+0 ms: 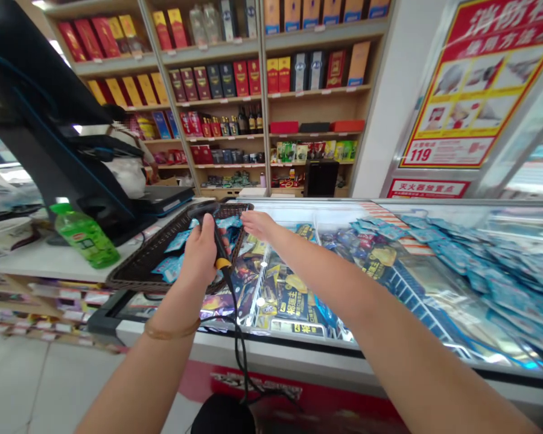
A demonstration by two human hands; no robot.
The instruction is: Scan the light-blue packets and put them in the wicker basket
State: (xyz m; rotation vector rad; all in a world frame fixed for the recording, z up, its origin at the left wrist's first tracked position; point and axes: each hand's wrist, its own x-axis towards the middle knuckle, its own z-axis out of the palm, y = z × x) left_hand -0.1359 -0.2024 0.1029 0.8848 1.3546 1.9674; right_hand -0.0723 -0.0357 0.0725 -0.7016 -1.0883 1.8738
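My left hand (201, 250) is wrapped round the handle of a black barcode scanner (218, 241) with a yellow band at its base and a cable hanging down. The scanner's head is over a brown woven basket (131, 271). Several small blue packets (174, 268) lie inside the basket, partly hidden by the hand and scanner. By the basket's right rim is my right hand (259, 224), its fingers stretched out to the left with nothing visible in them. Many more blue packets (484, 259) are spread on the glass top of a chest freezer (298, 346) at the right.
A green drink bottle (85, 235) stands on the white counter (36, 253), in front of a black checkout screen (49, 78). Bagged goods show through the freezer glass. Shelves of boxes (217, 81) line the back. Another person (131, 135) is partly hidden behind the screen.
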